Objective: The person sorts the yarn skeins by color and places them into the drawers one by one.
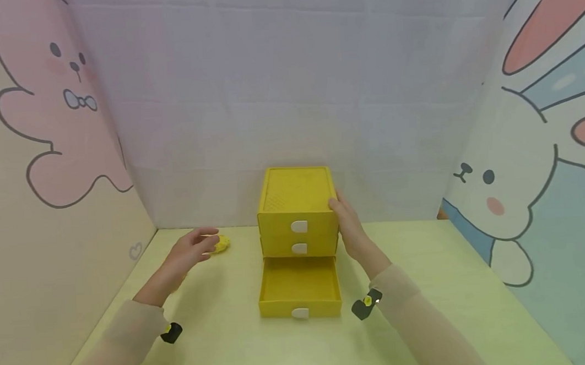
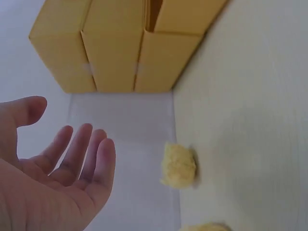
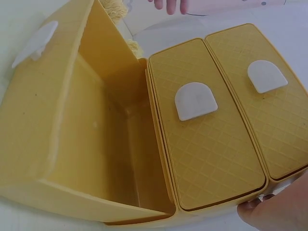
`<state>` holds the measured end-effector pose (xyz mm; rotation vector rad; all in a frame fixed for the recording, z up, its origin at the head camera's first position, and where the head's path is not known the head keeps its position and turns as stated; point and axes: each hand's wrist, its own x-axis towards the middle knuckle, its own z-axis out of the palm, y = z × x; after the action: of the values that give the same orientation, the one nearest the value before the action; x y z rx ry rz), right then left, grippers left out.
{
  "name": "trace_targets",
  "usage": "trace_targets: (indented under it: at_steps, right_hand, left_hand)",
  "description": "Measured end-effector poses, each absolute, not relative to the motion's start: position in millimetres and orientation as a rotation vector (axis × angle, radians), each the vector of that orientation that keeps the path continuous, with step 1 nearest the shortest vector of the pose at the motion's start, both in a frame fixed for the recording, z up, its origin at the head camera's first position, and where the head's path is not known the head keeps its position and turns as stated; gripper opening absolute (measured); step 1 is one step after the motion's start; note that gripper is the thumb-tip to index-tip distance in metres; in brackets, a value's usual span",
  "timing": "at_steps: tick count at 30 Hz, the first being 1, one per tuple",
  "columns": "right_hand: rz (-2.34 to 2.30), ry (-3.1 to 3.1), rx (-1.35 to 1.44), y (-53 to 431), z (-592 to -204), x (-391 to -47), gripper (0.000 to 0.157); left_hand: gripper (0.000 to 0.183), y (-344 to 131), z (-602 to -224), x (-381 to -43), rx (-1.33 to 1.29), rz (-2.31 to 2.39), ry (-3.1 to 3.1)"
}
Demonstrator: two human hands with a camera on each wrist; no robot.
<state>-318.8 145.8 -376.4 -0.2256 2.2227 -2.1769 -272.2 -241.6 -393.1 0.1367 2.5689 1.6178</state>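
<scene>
A yellow three-drawer storage box [image 1: 297, 190] stands against the back wall, white tabs on its fronts. Its bottom drawer [image 1: 300, 308] is pulled out, and the inside [image 3: 96, 130] shows bare yellow plastic. The upper two drawers are closed. My right hand [image 1: 352, 229] rests against the box's right side, thumb by the upper front edge. Left of the box, my left hand [image 1: 189, 254] hovers with fingers loosely bent, holding nothing. Just beyond those fingertips lies a yellow, stringy, yarn-like bundle [image 1: 222, 243]. Another yellow bundle [image 2: 207, 227] is partly cut off in the left wrist view.
The pale yellow-green tabletop [image 1: 447, 295] runs around the box. White cloth [image 1: 393, 116] hangs behind. Side panels carry a pink bear drawing [image 1: 66, 122] on the left and a white rabbit [image 1: 511, 193] on the right. Each wrist wears a small black camera [image 1: 367, 304].
</scene>
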Motion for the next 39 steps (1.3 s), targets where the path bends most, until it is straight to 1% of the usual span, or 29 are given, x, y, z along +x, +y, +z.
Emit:
trace_targets:
  at_steps: [6,9,14,17,25,34,39]
  right_hand:
    - [-2.18,2.223,-0.219,145.0,-377.9,-318.5,0.064]
    - [-2.187,2.22,-0.22,145.0,-376.5,-317.2,0.065]
    - [-2.187,2.21,-0.223,145.1,-373.7,-315.7,0.065]
    - [-2.178,2.208,-0.224,145.7,-370.1,-313.2,0.064]
    - [-2.199,2.225,-0.222,144.0,-375.1,-315.9,0.064]
    - [-2.199,2.226,-0.218,142.7,-376.0,-316.3,0.063]
    - [-2.193,2.23,-0.217,140.8,-376.3,-316.0,0.062]
  left_hand:
    - [0.071,-280.1,-406.2,-283.4,-0.016,1.318,2.854]
    - [0.072,-291.3,-410.7,-284.5,-0.069,1.176,2.947]
    - [0.067,-304.5,-420.3,-288.0,-0.141,0.919,3.061]
    - [0.069,-312.2,-429.6,-290.8,-0.153,0.81,3.06]
    - [0.08,-327.9,-455.4,-293.7,-0.229,0.764,2.934]
    - [0.071,-334.8,-467.0,-295.0,-0.277,0.735,2.948]
    - [0.07,-338.0,-472.0,-296.1,-0.263,0.765,2.943]
